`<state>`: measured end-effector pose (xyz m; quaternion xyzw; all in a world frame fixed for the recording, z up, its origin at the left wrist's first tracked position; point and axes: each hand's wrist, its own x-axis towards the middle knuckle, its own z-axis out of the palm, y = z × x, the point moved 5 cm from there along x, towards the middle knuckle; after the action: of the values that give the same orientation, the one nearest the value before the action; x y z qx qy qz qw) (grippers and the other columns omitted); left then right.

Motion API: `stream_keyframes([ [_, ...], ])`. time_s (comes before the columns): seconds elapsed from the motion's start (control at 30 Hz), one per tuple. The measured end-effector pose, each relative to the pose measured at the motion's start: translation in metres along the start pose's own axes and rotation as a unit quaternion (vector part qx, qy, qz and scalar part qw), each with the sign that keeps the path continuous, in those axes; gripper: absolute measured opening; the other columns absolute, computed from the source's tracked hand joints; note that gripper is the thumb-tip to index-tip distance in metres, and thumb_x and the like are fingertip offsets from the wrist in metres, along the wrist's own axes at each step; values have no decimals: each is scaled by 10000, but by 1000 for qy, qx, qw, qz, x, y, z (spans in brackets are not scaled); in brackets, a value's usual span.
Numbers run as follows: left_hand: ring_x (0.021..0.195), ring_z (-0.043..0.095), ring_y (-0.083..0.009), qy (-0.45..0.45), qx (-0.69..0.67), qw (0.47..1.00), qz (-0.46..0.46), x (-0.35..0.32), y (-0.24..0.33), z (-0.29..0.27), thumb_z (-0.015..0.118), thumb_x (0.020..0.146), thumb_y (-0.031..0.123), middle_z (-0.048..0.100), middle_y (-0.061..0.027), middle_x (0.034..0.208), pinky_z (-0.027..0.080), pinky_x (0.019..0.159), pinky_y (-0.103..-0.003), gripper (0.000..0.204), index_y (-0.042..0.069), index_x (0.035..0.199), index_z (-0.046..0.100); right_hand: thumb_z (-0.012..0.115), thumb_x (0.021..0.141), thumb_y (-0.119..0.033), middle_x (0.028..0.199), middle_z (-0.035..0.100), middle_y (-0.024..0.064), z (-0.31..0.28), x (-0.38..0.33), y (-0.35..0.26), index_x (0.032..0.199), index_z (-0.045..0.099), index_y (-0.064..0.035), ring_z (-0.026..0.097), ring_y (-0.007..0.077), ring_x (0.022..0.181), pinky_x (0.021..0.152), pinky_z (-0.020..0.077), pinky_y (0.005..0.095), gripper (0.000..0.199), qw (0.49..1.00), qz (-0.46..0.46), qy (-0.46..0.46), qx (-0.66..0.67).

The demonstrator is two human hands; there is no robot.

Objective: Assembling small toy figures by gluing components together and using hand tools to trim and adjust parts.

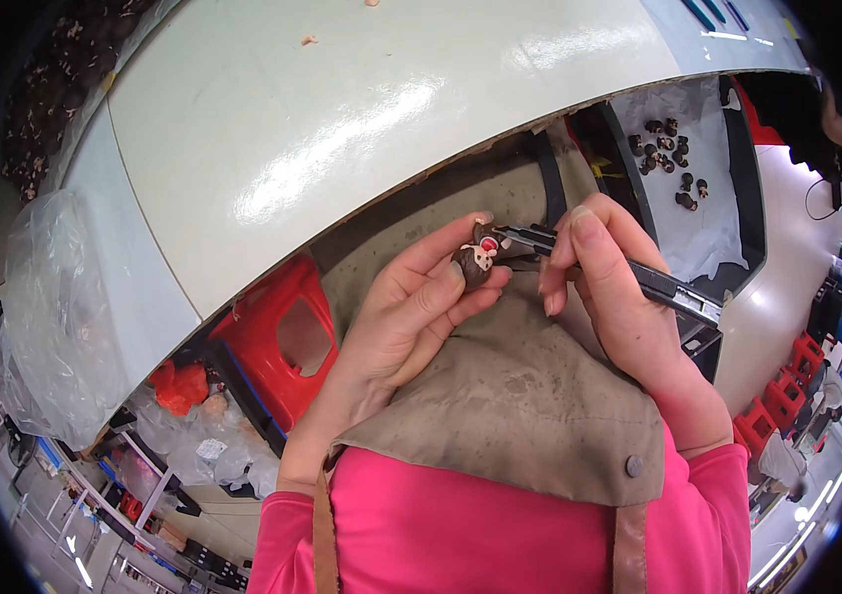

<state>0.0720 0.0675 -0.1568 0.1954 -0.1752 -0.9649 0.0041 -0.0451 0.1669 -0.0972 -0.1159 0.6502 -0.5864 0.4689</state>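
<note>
My left hand (396, 312) grips a small dark brown animal figurine (473, 271) with pinkish, pale parts and a spot of red, between the thumb and fingers. In my right hand (611, 297) is a black box cutter (676, 293), gripped like a pen. Its narrow tip points left and meets or nearly meets the figurine's upper right side; I cannot tell whether it touches. Both hands are above my brown apron (510, 396), just in front of the table edge.
A white table (342, 109) curves across the front, with a pale scrap (309, 41) on it. At right, an open drawer lined with white sheet (698, 233) holds several similar figurines (660, 156). A red stool (278, 322) and plastic bags (65, 317) are at left.
</note>
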Motion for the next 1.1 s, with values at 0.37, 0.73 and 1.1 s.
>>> stream_keyframes([
  [0.37,1090,543,-198,2,-17,1000,1,-1,-1,0,520,913,146,503,-112,1229,465,924,-276,484,31,1346,338,422,959,-258,777,472,53,1,0,1,836,444,-45,516,126,663,593,433,242,247,999,8,0,36],
  [0.73,1092,538,-181,-14,-25,1000,12,1,-2,1,522,912,153,515,-89,1206,458,933,-277,486,40,1348,338,428,955,-298,749,492,71,3,0,7,847,440,-50,517,146,627,598,437,254,271,993,9,25,116],
  [1.1,1071,547,-189,-37,-49,998,-31,1,-8,3,488,926,121,486,-124,1258,466,912,-277,449,25,1340,345,372,970,-325,663,483,69,4,-6,11,828,394,-89,467,131,545,559,397,272,276,980,-18,60,187],
])
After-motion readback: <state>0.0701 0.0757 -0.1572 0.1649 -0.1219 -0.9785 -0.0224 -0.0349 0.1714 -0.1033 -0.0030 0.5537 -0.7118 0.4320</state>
